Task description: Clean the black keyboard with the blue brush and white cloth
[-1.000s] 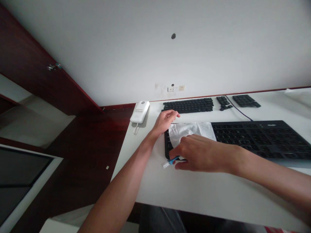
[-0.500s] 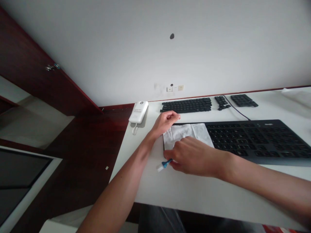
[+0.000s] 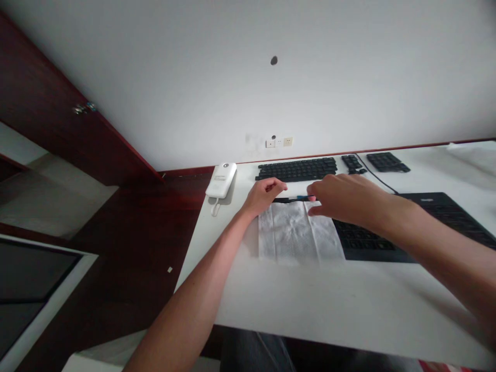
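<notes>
My right hand (image 3: 341, 194) is closed around a small blue brush with a whitish head (image 3: 298, 198), held at the far edge of a thin white tissue (image 3: 294, 235). The tissue lies flat over the left end of a black keyboard (image 3: 372, 243). My left hand (image 3: 267, 195) rests at the far left corner of the tissue and keyboard, its fingers curled. Whether it grips the tissue or the keyboard edge is hidden. My right forearm covers part of the keyboard.
Behind lie removed black keycaps in groups: a wide block (image 3: 298, 169), a small cluster (image 3: 352, 164) and a number-pad group (image 3: 386, 161). A white power bank (image 3: 221, 180) with a strap sits at the table's left edge. A cable (image 3: 374, 173) runs from the keyboard.
My right hand has moved the brush from the tissue's near left edge to its far edge, turning it flatter. More of the tissue shows. My left hand has stayed in place.
</notes>
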Available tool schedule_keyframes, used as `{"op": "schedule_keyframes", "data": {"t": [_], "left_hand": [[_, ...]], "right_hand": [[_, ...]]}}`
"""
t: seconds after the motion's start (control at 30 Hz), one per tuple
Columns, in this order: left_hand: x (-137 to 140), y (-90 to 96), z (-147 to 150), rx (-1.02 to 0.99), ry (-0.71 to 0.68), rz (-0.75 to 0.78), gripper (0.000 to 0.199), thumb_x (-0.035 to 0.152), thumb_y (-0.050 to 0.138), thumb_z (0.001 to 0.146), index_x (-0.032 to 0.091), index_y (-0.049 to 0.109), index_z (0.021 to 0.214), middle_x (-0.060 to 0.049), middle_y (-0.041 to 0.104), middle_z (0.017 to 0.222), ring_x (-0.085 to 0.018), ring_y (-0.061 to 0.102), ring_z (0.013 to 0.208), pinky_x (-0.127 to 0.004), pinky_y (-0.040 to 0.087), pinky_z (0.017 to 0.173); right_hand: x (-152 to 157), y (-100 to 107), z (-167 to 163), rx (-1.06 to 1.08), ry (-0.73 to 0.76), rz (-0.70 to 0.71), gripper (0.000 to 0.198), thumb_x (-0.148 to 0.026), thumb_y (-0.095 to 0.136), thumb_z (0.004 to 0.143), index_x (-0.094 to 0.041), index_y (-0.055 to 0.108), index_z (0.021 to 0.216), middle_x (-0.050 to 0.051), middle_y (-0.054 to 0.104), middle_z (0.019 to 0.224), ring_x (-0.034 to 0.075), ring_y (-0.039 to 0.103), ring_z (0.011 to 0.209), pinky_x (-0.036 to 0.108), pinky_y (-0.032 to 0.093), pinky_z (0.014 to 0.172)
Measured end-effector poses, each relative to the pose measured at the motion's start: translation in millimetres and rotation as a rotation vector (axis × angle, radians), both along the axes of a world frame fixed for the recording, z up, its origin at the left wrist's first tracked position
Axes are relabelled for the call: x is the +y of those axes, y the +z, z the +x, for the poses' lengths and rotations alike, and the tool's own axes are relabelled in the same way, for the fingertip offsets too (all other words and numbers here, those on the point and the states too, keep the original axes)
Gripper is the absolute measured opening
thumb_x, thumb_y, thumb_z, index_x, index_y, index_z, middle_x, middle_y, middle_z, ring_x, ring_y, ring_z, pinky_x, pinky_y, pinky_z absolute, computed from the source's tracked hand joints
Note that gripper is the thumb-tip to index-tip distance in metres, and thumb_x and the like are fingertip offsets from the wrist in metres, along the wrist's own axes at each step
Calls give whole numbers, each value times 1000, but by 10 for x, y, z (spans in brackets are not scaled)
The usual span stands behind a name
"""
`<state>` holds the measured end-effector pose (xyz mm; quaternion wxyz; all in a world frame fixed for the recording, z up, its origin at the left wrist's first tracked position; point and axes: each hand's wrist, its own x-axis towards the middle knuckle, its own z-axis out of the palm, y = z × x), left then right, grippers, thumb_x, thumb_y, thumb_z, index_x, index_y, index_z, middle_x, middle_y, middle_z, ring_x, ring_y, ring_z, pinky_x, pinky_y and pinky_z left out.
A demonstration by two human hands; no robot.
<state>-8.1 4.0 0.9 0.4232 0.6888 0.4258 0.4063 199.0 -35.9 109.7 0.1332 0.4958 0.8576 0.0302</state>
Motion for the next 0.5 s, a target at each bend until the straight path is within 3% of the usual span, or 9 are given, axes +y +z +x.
{"op": "schedule_keyframes", "data": {"t": [0.1,0.2,0.33,0.5], "left_hand": [[-4,11,2,-2,14,-3,38,52,62,96,16,74,91,-1,55,75,-15,42,68,-27,28,63],[-10,15,0,-9,9,3,36,50,61,97,16,74,91,-2,56,77,-15,42,68,-27,29,64],[-1,-6,-12,-10,11,9,34,47,60,97,17,74,91,-1,56,76,-15,41,67,-28,28,63],[11,-40,-20,-9,10,24,33,47,60,98,18,75,92,-1,55,75,-15,40,67,-28,28,64]], "right_hand": [[100,-68,56,-36,-60,-66,31,-43,77,89,-16,79,104,18,79,98,41,76,93,40,50,69],[121,-98,34,-15,-53,-85,21,-36,75,90,-19,80,100,16,79,95,39,76,92,39,50,69],[156,-89,59,10,-77,-74,15,-24,68,90,-19,81,95,17,79,92,38,76,90,41,51,69],[248,-28,202,4,-169,-141,13,-23,75,82,-19,83,92,19,78,93,41,75,88,44,51,69]]}}
